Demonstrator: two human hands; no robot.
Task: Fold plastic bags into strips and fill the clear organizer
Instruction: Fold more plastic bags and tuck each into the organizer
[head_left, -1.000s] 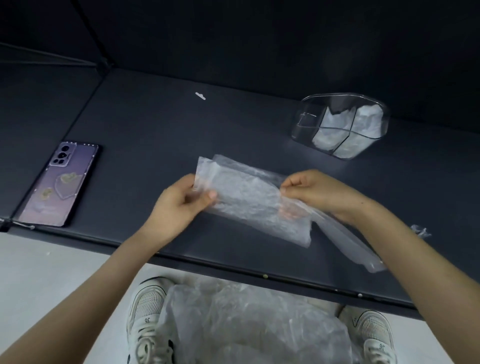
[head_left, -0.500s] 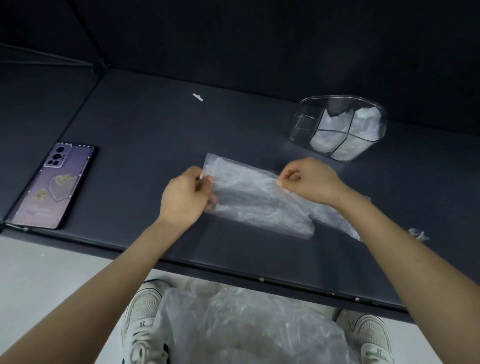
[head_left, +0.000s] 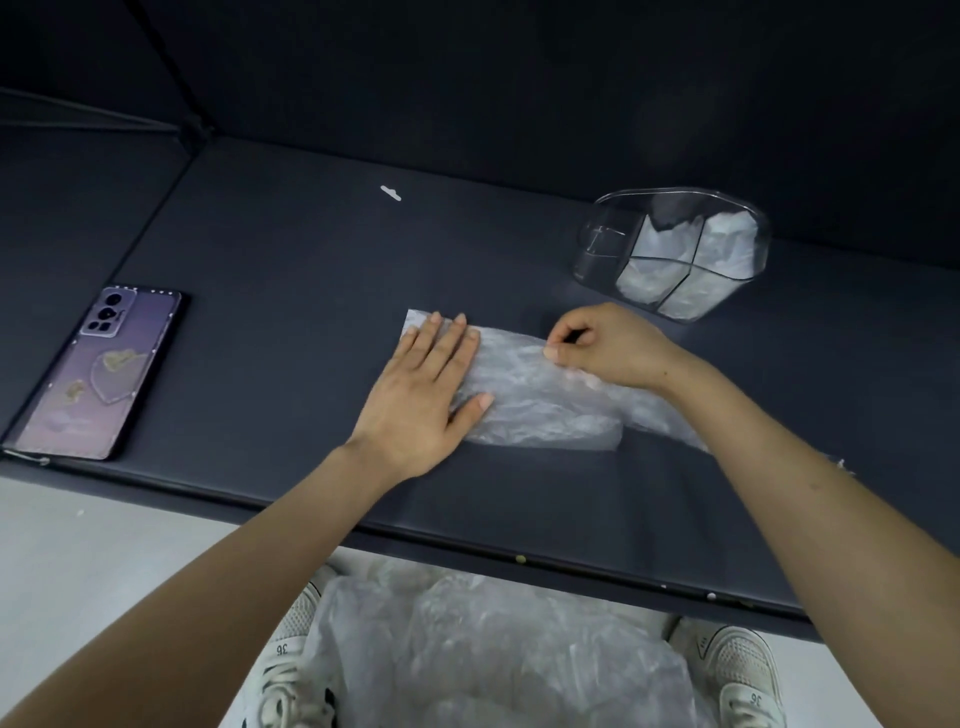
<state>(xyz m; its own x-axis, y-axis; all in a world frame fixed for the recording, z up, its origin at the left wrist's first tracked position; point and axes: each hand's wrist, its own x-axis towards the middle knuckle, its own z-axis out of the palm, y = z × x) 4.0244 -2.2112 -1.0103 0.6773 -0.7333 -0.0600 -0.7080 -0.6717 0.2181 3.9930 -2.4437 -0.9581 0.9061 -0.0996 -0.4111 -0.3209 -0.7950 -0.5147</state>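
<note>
A thin clear plastic bag (head_left: 540, 405) lies folded flat on the dark table (head_left: 291, 291), running from the middle toward the right. My left hand (head_left: 426, 389) rests flat on the bag's left end with straight fingers. My right hand (head_left: 605, 345) has curled fingers and pinches the bag's upper edge near its middle. The clear organizer (head_left: 670, 249) stands at the back right; white folded bags fill its right compartments, and its left compartment looks bare.
A purple phone (head_left: 96, 374) lies near the table's left front edge. A small white scrap (head_left: 390, 193) sits at the back. Below the table's front edge, a heap of loose plastic bags (head_left: 483, 654) lies between my two white shoes.
The bag has come down from the air onto the table. My left hand let go of its corner and now lies flat on it. My right hand still pinches the upper edge.
</note>
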